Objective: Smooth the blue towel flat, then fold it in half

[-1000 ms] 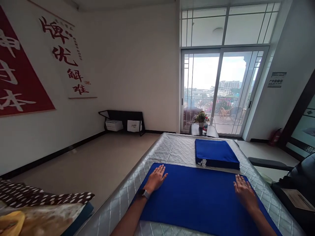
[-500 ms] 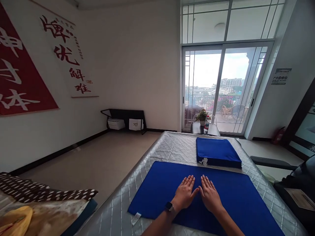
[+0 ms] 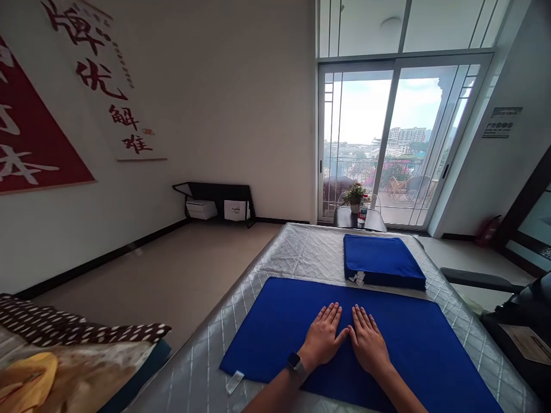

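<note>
A quilted silver surface [image 3: 303,249] is extending across the foreground. Upon it, a blue cloth [image 3: 269,324] is lying spread flat; just beyond its far edge, right of centre, a folded blue stack [image 3: 383,253] is sitting. The left hand [image 3: 323,339] and right hand [image 3: 369,341] are resting palm-down near the cloth's middle, unclenched, fingers extended. A watch [image 3: 294,361] is encircling the left wrist. A white label [image 3: 235,382] is projecting from the cloth's near left edge.

carrier: silver quilted surface [image 3: 301,252] | near part: blue cloth [image 3: 275,327], laid flat | beyond: folded blue stack [image 3: 383,258]
</note>
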Available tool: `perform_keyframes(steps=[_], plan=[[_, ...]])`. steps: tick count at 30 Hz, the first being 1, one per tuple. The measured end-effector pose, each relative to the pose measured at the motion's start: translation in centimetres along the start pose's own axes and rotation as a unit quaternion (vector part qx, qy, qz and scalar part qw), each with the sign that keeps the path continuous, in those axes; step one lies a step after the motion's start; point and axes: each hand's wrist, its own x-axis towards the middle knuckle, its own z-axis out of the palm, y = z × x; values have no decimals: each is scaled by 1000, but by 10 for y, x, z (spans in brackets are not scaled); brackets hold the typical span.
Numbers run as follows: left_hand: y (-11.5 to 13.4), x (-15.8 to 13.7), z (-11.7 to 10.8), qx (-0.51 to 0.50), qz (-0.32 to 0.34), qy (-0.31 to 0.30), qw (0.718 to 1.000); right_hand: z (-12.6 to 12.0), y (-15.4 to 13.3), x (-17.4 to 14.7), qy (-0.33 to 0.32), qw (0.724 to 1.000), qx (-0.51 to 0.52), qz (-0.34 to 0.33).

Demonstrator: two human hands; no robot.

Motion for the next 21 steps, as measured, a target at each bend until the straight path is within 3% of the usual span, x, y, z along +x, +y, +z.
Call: perform_keyframes(steps=[15,21], plan=[[1,0,1,10,-2,8,1000,-1,-3,-1,12,1000,0,13],[3,1,-1,8,-1,-9,1000,-2,0,0,-17,1000,6,-9]])
